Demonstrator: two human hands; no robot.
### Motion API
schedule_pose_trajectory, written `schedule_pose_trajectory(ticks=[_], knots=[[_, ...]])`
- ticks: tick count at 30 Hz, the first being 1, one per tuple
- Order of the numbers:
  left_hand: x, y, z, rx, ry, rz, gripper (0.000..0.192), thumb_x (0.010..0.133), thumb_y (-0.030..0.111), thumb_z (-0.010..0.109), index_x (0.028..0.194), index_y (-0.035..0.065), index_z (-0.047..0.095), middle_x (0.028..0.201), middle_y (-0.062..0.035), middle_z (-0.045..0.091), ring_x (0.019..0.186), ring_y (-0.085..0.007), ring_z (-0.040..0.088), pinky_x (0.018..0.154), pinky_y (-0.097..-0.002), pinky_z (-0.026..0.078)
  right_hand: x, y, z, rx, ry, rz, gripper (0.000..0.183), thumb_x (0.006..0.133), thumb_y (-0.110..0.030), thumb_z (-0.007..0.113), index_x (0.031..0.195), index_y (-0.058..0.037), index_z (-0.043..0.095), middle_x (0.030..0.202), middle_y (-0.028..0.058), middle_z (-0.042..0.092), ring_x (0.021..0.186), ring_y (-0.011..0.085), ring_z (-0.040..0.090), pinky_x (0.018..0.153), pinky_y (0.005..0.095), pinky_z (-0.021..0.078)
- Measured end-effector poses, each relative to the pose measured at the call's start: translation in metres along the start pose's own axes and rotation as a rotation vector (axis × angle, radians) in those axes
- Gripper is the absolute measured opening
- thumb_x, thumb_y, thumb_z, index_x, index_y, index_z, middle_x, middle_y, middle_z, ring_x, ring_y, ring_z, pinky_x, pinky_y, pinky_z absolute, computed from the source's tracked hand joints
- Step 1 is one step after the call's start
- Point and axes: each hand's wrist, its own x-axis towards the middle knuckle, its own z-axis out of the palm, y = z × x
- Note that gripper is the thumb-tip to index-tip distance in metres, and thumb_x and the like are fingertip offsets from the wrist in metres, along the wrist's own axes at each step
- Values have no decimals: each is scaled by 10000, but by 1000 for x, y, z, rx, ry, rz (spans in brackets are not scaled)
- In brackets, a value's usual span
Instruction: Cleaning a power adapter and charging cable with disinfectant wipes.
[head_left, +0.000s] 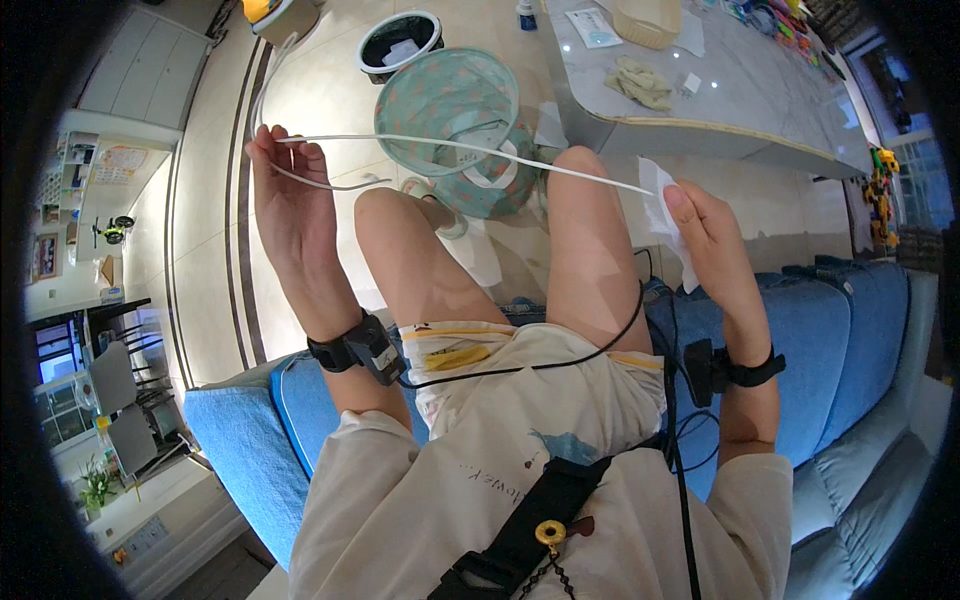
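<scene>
A white cable (450, 143) runs nearly taut across my lap between my two hands. Pinched at its left part, it is held by the fingertips of my left hand (294, 187); one strand loops up behind that hand and a loose end points right below the fingers. My right hand (705, 232) grips a white tissue (664, 206) folded around the cable's right part. What of the cable lies inside the tissue is hidden. Each wrist wears a black strap with a small device.
Beyond my knees a green fabric basket (386, 112) stands near a black-lined trash bin (367, 60). A marble-topped table (720, 97) to the right bears a crumpled cloth (639, 82), a wipes packet (593, 28) and a plastic container (646, 22). Black cords (525, 369) cross my lap. I sit on a blue sofa (795, 352).
</scene>
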Motion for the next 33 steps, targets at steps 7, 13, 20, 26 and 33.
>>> schedule_pose_trajectory(ticks=[7, 13, 20, 26, 33], knots=[[-38, -61, 16, 320, -63, -307, 346, 891, 295, 474, 1122, 37, 491, 1169, -72, 503, 1065, -206, 461, 888, -336, 365, 10, -6, 7, 82, 81, 0, 353, 919, -291, 431, 841, 41, 523, 633, 50, 451, 622, 91, 386, 559, 245, 360], [-84, -95, 44, 261, -325, -680, 339, 902, 271, 460, 1095, -3, 512, 1189, -138, 493, 1082, -260, 476, 897, -362, 396, 17, -21, 29, 72, 66, -23, 335, 913, -278, 446, 868, 43, 531, 644, 63, 470, 645, 98, 419, 592, 246, 378], [-99, -110, 64, 228, -418, -678, 287, 907, 215, 466, 1027, -20, 578, 1173, -123, 522, 985, -165, 517, 854, -275, 394, 17, -21, 49, 186, -27, -137, 265, 913, -196, 430, 941, 34, 558, 872, 138, 538, 771, 242, 540, 691, 289, 415], [-99, -115, 61, 263, -408, -586, 279, 907, 219, 464, 986, -16, 592, 1184, -132, 520, 1009, -155, 503, 871, -271, 375, 16, -26, 47, 156, -92, -139, 242, 903, -185, 438, 967, 24, 542, 867, 151, 503, 791, 294, 522, 705, 311, 410], [-95, -108, 61, 303, -397, -518, 282, 897, 251, 476, 952, -1, 589, 1231, -192, 465, 1056, -228, 506, 912, -327, 380, 13, -21, 46, 131, -145, -72, 277, 897, -232, 453, 944, 29, 534, 798, 132, 500, 723, 283, 498, 664, 316, 404]])
